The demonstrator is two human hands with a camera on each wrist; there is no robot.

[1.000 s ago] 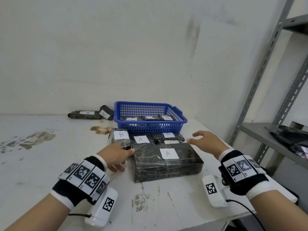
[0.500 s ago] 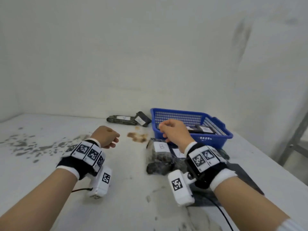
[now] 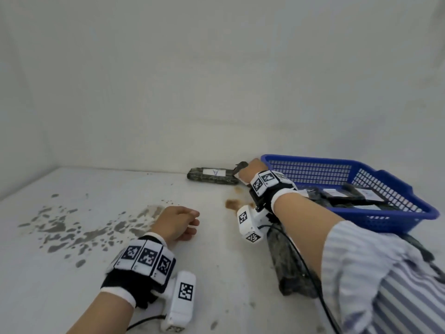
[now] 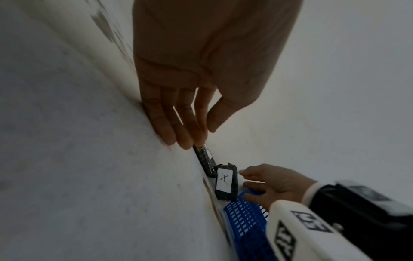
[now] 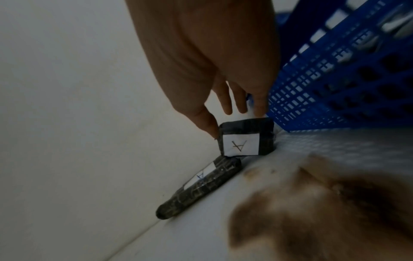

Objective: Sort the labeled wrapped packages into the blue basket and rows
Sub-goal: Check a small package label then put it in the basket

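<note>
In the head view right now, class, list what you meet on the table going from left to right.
Grey stains → left hand → long package labelled A → right hand at the small package → blue basket.

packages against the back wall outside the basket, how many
2. A long package lies along the wall with an A label. A small square package, also labelled A, stands beside the blue basket, right hand fingers at it.
</note>
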